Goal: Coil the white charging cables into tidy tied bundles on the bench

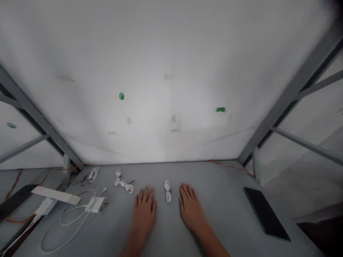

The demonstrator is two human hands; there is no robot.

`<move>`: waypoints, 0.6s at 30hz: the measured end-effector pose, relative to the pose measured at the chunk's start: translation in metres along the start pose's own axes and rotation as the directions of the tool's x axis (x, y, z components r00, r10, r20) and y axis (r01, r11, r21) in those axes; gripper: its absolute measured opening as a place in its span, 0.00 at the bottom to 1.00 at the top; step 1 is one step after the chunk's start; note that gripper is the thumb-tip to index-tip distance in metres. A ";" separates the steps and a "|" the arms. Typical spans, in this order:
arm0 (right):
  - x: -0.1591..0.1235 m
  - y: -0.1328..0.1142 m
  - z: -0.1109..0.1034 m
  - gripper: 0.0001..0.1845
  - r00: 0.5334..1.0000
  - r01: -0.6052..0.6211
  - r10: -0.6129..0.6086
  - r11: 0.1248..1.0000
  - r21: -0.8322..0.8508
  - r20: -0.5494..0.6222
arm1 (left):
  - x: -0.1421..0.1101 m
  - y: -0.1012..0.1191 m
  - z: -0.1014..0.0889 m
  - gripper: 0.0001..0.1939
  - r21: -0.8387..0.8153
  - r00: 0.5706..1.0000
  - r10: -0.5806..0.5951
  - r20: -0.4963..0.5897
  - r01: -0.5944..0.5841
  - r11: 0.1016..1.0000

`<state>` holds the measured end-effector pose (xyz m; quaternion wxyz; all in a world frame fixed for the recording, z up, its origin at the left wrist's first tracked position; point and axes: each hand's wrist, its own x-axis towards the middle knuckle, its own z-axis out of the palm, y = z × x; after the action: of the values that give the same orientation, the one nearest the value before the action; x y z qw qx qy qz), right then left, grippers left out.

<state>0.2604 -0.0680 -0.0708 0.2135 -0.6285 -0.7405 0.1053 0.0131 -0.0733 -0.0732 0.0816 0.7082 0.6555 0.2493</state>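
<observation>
Both palms lie face down on the grey tabletop (166,235), fingers stretched out. Between them rests a bundled white cable (167,191), tied at its middle with a dark twist tie; neither hand touches it. My left hand (144,207) is on its left side, holding nothing. On its right side, my right hand (190,207) is likewise bare. Two more tied white cables, one upright (117,177) and one slanted (127,186), lie close together beyond my left hand. Farther left is another coiled white cable (93,174) with dark ties beside it.
At left, a white charger (95,205) sits with its loose cable (61,218), near a long white strip (56,195) and a dark power strip (16,200). A dark phone or tablet (266,213) lies at right. Metal frame posts flank the white wall (171,53).
</observation>
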 end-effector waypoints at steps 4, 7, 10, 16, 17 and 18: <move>0.001 -0.006 0.001 0.32 0.999 -0.029 0.032 0.996 -0.084 0.042 | -0.005 -0.008 0.008 0.28 0.186 0.998 0.022 0.056 -0.032 0.982; 0.002 -0.008 -0.002 0.32 0.997 -0.042 0.049 0.995 -0.095 0.066 | -0.004 -0.006 0.008 0.29 0.226 0.997 0.020 0.079 -0.037 0.973; 0.001 -0.007 -0.004 0.32 0.997 -0.030 0.037 0.994 -0.105 0.067 | -0.004 -0.004 0.005 0.28 0.222 0.996 0.020 0.086 -0.038 0.974; 0.000 -0.004 -0.001 0.31 0.999 -0.015 0.020 0.993 -0.119 0.041 | -0.004 -0.004 0.003 0.29 0.217 0.995 0.010 0.099 -0.032 0.976; 0.001 -0.005 -0.002 0.31 0.998 -0.016 0.023 0.992 -0.127 0.050 | -0.004 -0.004 0.004 0.29 0.225 0.995 0.010 0.103 -0.033 0.974; 0.001 -0.005 -0.003 0.32 0.998 -0.020 0.029 0.990 -0.137 0.063 | -0.004 -0.005 0.004 0.28 0.233 0.994 0.014 0.104 -0.038 0.972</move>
<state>0.2570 -0.0681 -0.0657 0.1447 -0.6468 -0.7448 0.0776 0.0109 -0.0756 -0.0796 0.0276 0.7333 0.6659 0.1348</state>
